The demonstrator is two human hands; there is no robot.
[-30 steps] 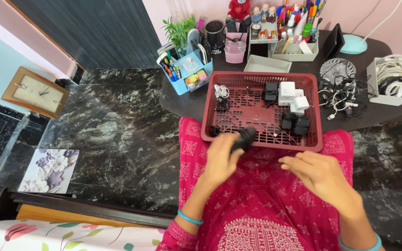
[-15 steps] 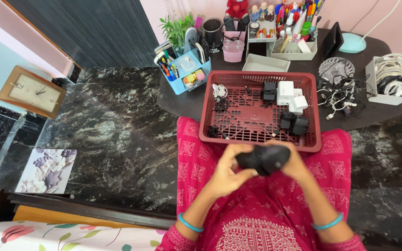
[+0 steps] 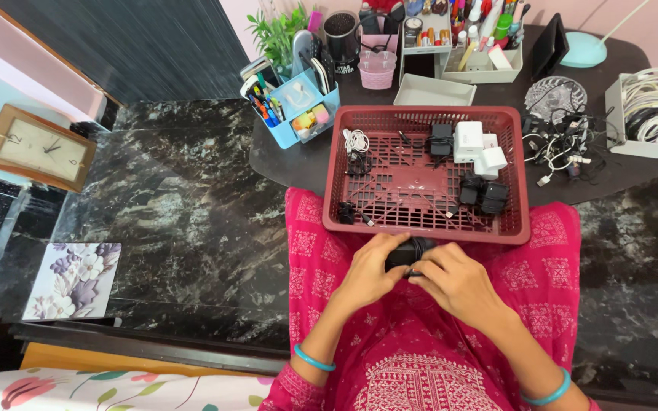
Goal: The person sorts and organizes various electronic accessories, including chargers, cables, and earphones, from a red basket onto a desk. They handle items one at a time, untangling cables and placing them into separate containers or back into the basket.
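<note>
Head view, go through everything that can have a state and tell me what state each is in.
Left hand: closed on the black object.
Right hand: closed on the same object.
Black object: held over the lap.
Red basket: open, partly filled with chargers and cables.
Grey tray: looks empty.
Clock: leaning tilted.

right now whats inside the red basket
The red basket holds two white plug adapters, black chargers, another black charger and a coiled white cable. Anything under the chargers is covered.
</note>
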